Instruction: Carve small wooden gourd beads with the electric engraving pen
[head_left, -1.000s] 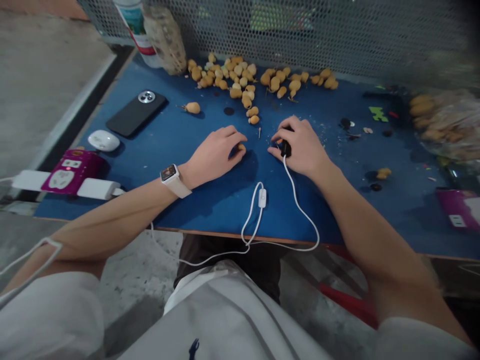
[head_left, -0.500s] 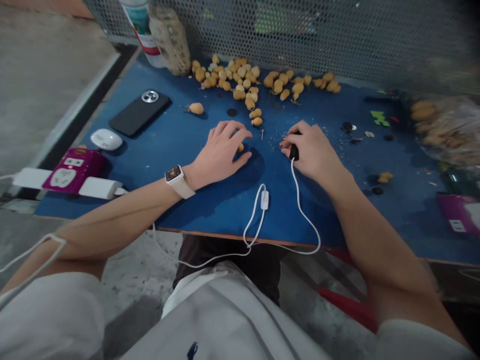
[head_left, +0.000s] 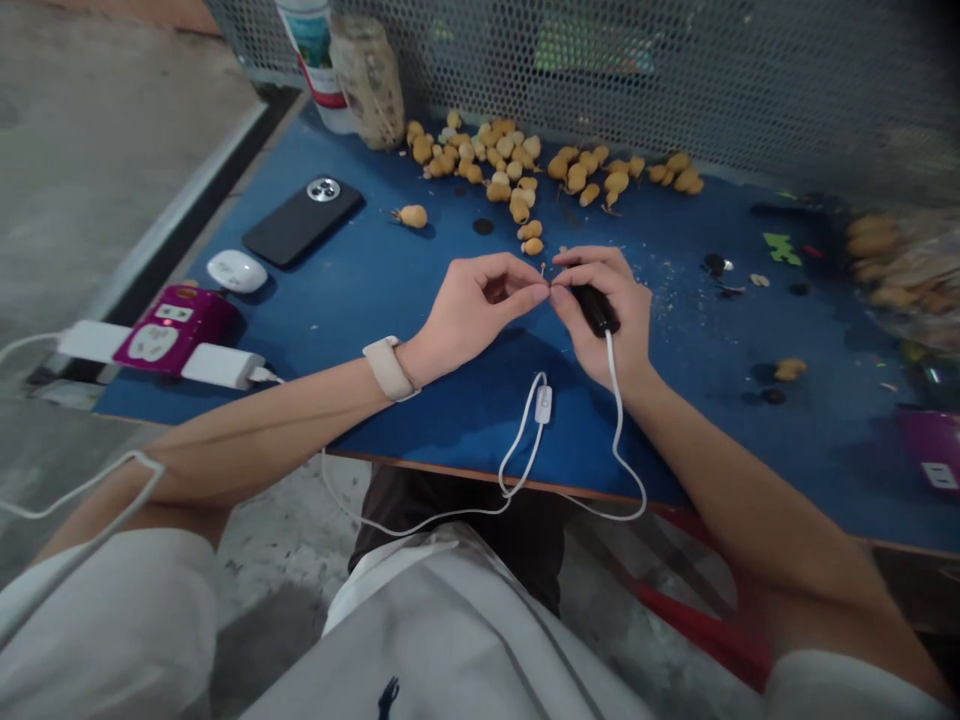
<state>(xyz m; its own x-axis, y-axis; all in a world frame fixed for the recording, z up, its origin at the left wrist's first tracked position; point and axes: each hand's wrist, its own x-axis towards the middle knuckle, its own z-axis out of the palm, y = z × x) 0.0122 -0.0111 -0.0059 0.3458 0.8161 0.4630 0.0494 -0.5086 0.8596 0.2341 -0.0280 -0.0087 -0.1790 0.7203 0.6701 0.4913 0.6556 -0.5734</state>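
My right hand (head_left: 611,305) is wrapped round a black corded rotary tool (head_left: 595,308), whose white cord (head_left: 619,425) drops toward the table's front edge. The tool's front end points left, to where the fingertips of both hands meet. Thumb and forefinger of my left hand (head_left: 480,305) are pinched together there; what lies between them is too small to make out. Just behind the fingertips a tiny pin-like piece (head_left: 543,270) shows. Small tan gourds (head_left: 531,246) lie beyond my hands, and one single gourd (head_left: 412,216) sits farther left.
On the blue table (head_left: 420,420) are a black phone (head_left: 300,228), a white earbud case (head_left: 237,271) and a purple power strip (head_left: 180,325) at left. A jar (head_left: 367,85) and bottle (head_left: 319,60) stand behind. An inline switch (head_left: 544,404) lies in front; a plastic bag (head_left: 911,280) is at right.
My left hand has gone from spread fingers over a small gourd to a pinch, meeting my right hand's fingertips. My right hand has turned the tool leftward. That gourd is now out of sight.
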